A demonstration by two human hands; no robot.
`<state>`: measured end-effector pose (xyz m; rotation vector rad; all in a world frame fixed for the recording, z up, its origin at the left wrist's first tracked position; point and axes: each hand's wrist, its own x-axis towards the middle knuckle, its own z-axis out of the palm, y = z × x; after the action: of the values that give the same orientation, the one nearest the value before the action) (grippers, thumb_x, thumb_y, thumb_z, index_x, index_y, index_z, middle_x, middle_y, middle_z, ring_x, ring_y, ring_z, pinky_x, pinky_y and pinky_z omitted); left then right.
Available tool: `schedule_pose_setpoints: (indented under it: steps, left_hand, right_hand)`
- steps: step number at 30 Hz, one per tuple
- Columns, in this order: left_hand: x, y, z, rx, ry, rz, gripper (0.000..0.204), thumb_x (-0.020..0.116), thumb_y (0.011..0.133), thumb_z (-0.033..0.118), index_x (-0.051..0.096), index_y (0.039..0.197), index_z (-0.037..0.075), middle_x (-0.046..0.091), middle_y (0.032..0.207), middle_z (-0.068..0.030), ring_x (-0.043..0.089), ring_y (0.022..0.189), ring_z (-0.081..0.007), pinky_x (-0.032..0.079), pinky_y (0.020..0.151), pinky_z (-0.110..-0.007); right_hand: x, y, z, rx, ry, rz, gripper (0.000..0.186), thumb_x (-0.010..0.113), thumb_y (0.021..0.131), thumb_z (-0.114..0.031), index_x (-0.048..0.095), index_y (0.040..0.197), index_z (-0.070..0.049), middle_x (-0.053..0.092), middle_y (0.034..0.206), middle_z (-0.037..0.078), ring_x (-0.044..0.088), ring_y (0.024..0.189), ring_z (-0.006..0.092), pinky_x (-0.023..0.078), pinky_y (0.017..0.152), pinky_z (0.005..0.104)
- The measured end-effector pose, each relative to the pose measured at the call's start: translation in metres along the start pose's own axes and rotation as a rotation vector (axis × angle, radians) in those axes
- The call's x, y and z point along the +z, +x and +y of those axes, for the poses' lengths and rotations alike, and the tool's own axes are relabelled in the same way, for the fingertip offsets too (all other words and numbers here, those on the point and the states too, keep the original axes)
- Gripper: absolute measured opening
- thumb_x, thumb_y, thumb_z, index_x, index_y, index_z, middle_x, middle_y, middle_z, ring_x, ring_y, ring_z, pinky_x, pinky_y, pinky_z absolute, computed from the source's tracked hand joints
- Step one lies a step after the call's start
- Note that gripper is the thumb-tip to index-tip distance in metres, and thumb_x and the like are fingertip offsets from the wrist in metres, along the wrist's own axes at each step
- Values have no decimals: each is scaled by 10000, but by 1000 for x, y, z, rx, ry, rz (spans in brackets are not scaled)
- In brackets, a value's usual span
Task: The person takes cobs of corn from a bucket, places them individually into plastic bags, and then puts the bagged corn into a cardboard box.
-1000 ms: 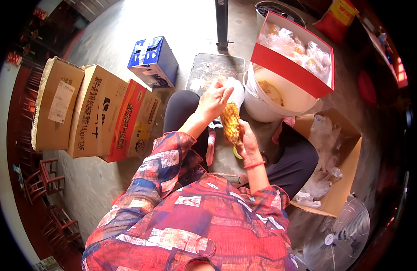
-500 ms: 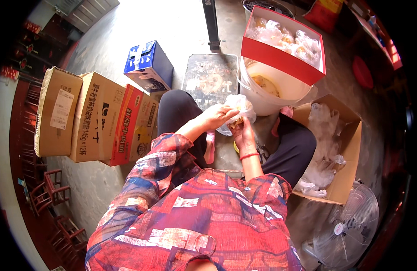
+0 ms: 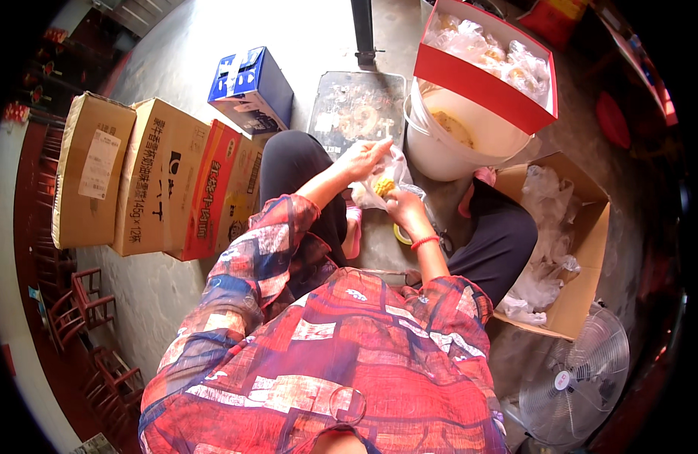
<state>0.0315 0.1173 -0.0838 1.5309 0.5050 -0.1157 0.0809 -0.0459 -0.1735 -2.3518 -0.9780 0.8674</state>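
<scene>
Between my knees I hold a clear plastic bag [image 3: 373, 198] with a bumpy yellow piece [image 3: 383, 186], its kind unclear, showing in it. My left hand [image 3: 362, 160] pinches the bag's upper edge and pulls it up. Lower and to the right, my right hand [image 3: 409, 210] is closed on the bag beside the yellow piece; its fingertips are partly hidden. Below that hand, a yellow ring-shaped thing [image 3: 401, 234] lies on the floor, half covered.
A red-and-white box [image 3: 489, 94] of filled bags rests on a white bucket [image 3: 432, 147]. At right are a carton [image 3: 591, 227] of plastic bags and a fan [image 3: 580, 382]. A platform scale [image 3: 356, 110] lies ahead; a blue box [image 3: 251, 87] and several cartons [image 3: 156, 181] stand left.
My hands have moved apart, the left one upward. The bag, bunched at my fingertips before, now hangs stretched between them, with the yellow piece showing in it. The view has shifted slightly.
</scene>
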Motion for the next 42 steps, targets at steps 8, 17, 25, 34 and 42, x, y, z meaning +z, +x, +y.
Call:
schedule_pose_setpoints:
  steps: [8,17,25,34,42]
  left_hand:
    - [-47,20,-17,79,241,-9,401,544,647,30,608,1041,-7,634,864,-65,573,765,-108,458,696,-225]
    - [-100,67,-25,-24,729,227,459,738,610,288,645,1010,82,630,908,-141,596,854,-235,465,785,-310]
    - [-94,54,-26,-21,1150,202,437,598,638,39,603,1070,103,575,1040,-201,531,1042,-329,434,873,-366]
    - [-121,60,1,111,1000,316,220,531,710,87,657,885,134,648,864,-113,617,845,-268,479,748,-361]
    - [-109,59,-23,-204,1477,-28,309,772,605,299,678,789,68,660,801,-89,638,781,-268,505,685,-367]
  right_hand:
    - [-22,3,-2,88,-511,-112,297,547,702,-220,634,979,-159,645,928,138,610,889,318,433,781,450]
    - [-64,40,-34,-88,-479,76,295,505,805,-340,676,787,-100,648,780,144,600,758,320,385,737,455]
    - [-69,58,-16,-342,-386,189,152,622,680,-210,641,812,-137,641,767,87,590,772,292,433,689,426]
    - [-88,77,-31,-315,68,244,132,607,713,-149,624,833,-97,637,759,91,588,720,284,469,668,389]
    - [-105,80,-47,-536,-29,388,71,615,736,-91,615,805,-104,595,733,70,541,717,267,441,643,356]
